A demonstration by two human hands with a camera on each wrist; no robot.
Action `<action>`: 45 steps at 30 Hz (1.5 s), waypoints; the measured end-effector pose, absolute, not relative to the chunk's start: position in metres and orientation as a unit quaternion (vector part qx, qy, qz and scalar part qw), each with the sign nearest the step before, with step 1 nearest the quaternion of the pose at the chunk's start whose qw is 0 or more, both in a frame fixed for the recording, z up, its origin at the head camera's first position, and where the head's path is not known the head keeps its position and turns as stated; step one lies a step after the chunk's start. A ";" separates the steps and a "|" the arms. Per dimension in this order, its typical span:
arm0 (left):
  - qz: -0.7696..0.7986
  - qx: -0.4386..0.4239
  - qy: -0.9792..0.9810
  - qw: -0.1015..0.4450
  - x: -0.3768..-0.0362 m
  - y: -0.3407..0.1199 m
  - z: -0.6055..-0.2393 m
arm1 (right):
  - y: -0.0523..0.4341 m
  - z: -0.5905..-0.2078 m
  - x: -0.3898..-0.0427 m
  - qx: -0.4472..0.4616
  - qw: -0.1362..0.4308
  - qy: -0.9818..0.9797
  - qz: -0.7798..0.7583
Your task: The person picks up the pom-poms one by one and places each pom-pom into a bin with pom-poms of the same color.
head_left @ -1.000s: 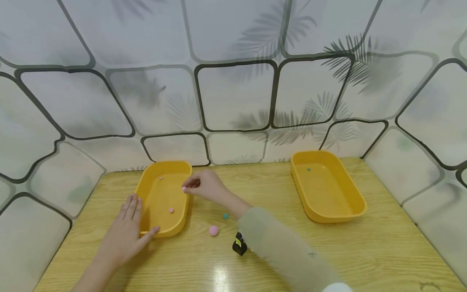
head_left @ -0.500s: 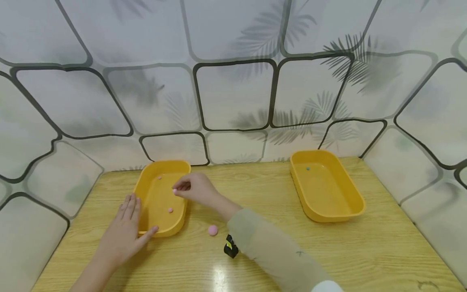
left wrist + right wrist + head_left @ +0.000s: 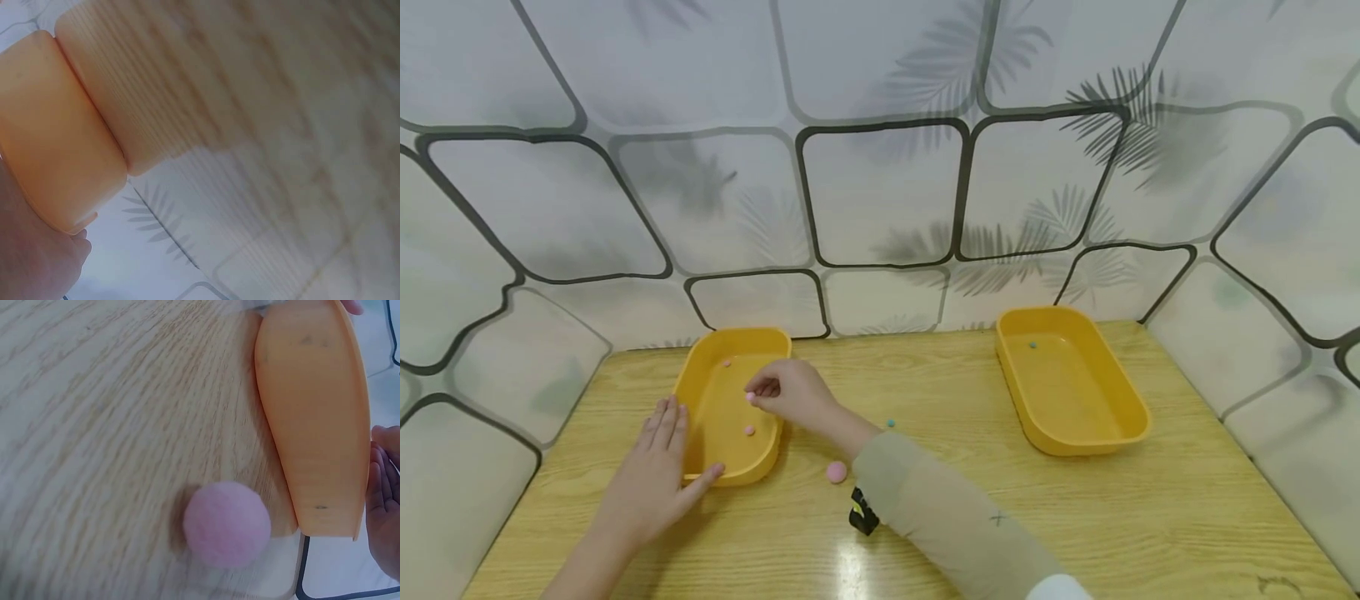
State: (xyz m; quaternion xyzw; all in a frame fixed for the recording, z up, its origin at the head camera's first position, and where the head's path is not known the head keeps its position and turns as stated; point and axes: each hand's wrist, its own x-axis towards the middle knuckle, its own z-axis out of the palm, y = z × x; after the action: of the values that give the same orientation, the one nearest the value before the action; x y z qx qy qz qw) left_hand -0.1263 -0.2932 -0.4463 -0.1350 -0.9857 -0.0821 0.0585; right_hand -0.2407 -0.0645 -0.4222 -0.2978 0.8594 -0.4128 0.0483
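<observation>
my right hand [image 3: 793,392] pinches a small pink pompom [image 3: 750,397] between thumb and fingertips, hovering over the left yellow tray [image 3: 730,340], above its floor. my left hand [image 3: 651,475] lies flat with fingers straight against that tray's near left corner, thumb touching its front rim. the tray's long axis runs away from me; the pompom sits over its middle, with another small pink pompom [image 3: 748,430] just below on the floor and a third [image 3: 727,363] near the far end. a larger pink pompom [image 3: 837,472] waits on the table [image 3: 1075,517] beside my right forearm, a teal one [image 3: 890,423] nearby. the right tray [image 3: 1138,408] stands well apart. the black thing [image 3: 862,512] under my sleeve is partly hidden; i cannot tell what it is.
</observation>
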 end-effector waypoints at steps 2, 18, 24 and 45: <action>-0.082 -0.135 -0.986 0.059 -0.126 -0.294 -0.446 | -0.066 -0.422 -0.240 -0.298 0.040 0.864 -0.403; -0.082 -0.136 -0.986 0.061 -0.126 -0.293 -0.445 | -0.064 -0.425 -0.238 -0.264 0.046 0.849 -0.455; -0.083 -0.135 -0.985 0.061 -0.127 -0.293 -0.445 | -0.061 -0.423 -0.240 -0.254 0.060 0.832 -0.490; -0.084 -0.136 -0.986 0.056 -0.126 -0.294 -0.444 | -0.005 -0.400 -0.243 -0.234 0.066 0.814 -0.527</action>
State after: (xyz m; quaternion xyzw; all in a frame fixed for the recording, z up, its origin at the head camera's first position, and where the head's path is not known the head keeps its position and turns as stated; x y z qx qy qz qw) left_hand -0.1261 -0.2937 -0.4438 -0.1356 -0.9856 -0.0838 0.0559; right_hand -0.2427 -0.0046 -0.3996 -0.2338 0.8143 -0.5271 0.0663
